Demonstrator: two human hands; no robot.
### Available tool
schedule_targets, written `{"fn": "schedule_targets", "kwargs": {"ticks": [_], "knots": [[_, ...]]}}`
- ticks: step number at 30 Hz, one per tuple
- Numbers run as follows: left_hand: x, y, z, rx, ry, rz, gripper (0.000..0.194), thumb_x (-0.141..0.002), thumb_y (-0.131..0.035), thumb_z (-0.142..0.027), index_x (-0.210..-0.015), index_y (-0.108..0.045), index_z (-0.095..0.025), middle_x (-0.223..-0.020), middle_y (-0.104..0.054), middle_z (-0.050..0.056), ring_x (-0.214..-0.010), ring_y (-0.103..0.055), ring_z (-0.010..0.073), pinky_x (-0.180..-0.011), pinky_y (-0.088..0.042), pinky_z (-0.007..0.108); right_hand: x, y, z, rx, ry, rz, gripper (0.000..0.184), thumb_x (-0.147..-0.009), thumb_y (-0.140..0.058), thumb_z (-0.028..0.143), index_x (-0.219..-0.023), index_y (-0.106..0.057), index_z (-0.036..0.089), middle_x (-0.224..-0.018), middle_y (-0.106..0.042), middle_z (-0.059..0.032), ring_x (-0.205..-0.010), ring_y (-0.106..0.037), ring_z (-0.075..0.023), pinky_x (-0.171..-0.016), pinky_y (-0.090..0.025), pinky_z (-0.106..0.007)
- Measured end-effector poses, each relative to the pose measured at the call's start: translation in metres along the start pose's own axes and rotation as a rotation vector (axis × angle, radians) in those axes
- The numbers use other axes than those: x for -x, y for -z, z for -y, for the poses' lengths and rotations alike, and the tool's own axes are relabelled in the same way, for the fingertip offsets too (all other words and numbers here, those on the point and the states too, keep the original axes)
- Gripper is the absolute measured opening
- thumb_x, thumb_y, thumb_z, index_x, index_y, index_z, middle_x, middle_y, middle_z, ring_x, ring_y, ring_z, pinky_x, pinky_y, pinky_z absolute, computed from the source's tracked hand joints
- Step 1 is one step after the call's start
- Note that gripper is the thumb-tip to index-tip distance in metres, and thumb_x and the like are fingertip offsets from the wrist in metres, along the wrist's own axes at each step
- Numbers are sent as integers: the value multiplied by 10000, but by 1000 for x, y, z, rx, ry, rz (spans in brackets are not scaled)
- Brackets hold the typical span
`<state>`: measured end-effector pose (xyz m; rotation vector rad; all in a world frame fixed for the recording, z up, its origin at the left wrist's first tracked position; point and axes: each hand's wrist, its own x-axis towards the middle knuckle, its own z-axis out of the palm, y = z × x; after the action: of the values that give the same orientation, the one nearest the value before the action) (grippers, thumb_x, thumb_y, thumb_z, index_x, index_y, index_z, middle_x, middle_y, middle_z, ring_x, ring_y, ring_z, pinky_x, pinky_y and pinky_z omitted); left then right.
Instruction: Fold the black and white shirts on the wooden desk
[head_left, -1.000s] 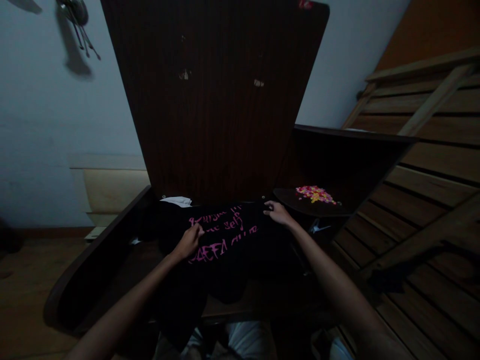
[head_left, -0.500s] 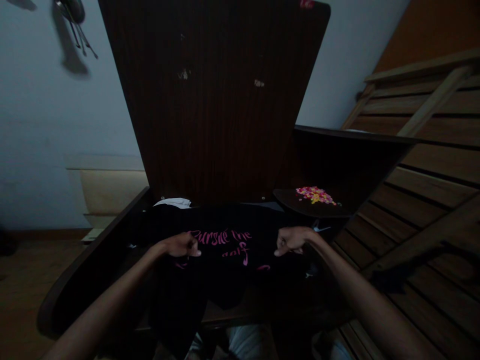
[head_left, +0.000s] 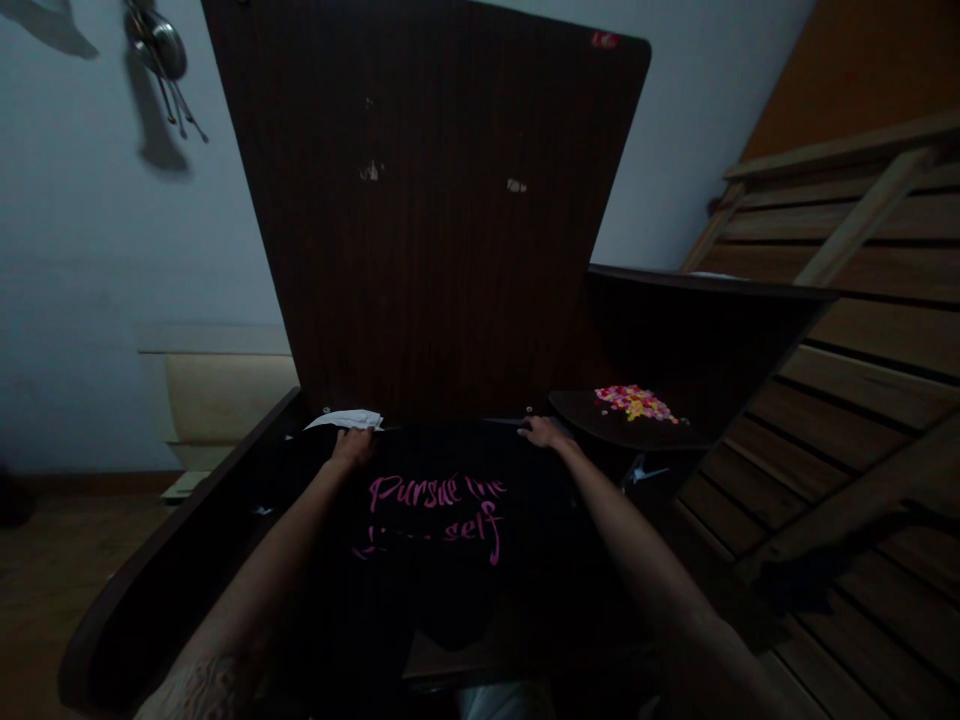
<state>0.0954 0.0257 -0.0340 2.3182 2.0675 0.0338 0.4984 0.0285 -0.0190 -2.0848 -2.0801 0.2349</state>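
Observation:
A black garment (head_left: pixel 442 580) with pink lettering, partly lost in folds, lies spread on a dark wooden desk. My left hand (head_left: pixel 354 446) rests on its far left edge, fingers stretched forward beside some white paper (head_left: pixel 349 419). At the far right edge, my right hand (head_left: pixel 541 433) touches the cloth with its fingers reaching inward and slightly apart. No hold on the fabric shows clearly in either hand. The near part of the garment hangs in deep shadow, and its outline is hard to make out.
A tall dark wooden panel (head_left: pixel 435 220) stands behind the garment. Small pink and yellow pieces (head_left: pixel 636 402) lie heaped on a corner shelf (head_left: pixel 585 408) to the right. A raised desk side (head_left: pixel 180 540) bounds the left. Wooden slats (head_left: pixel 877 380) stand at far right.
Both hands have moved away from me, from the lettering's sides to the garment's far edge, and their curled fingers have straightened. The cloth lies flatter and more lettering shows.

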Motion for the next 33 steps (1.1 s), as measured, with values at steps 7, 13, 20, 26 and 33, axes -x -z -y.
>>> {"fn": "schedule_targets", "kwargs": {"ticks": [7, 13, 20, 26, 33], "knots": [[-7, 3, 7, -27, -3, -1, 305, -776, -573, -274, -1029, -708, -171, -1238, -626, 198, -1255, -483, 367, -1017, -349, 495, -7, -5, -6, 42, -50, 50, 279, -829, -667, 318, -1070, -678, 177, -1123, -676, -131, -1048, -645, -238, -836, -474, -313], [-23, 22, 11, 84, -31, -4, 318, -681, -618, -270, -961, -721, -161, -1127, -689, 160, -1159, -567, 348, -1012, -378, 457, -10, 3, -7, -11, 24, -55, 227, -835, -625, 256, -1047, -637, 178, -1086, -648, -99, -999, -614, -187, -824, -429, -256], [-35, 49, 36, 287, 21, 6, 260, -758, -530, -324, -868, -714, -178, -840, -736, 39, -808, -683, 198, -681, -503, 235, -20, 16, -14, -55, -27, -156, 220, -847, -559, 218, -1062, -590, 186, -988, -685, -72, -913, -630, -192, -703, -422, -239], [-36, 39, 42, 270, 94, -147, 298, -836, -538, -367, -1008, -679, -168, -1058, -720, 102, -997, -649, 232, -825, -493, 280, -18, 5, -15, 52, -148, -60, 367, -884, -560, 310, -1234, -554, 200, -1174, -663, -123, -1068, -631, -248, -803, -453, -293], [-32, 19, 28, 79, 100, -119, 425, -938, -378, -433, -1080, -661, -150, -1101, -695, 169, -1031, -632, 289, -862, -459, 375, -14, -15, -17, 90, -216, 11, 446, -932, -474, 438, -1280, -544, 167, -1200, -651, -168, -1116, -618, -275, -875, -455, -360]]}}
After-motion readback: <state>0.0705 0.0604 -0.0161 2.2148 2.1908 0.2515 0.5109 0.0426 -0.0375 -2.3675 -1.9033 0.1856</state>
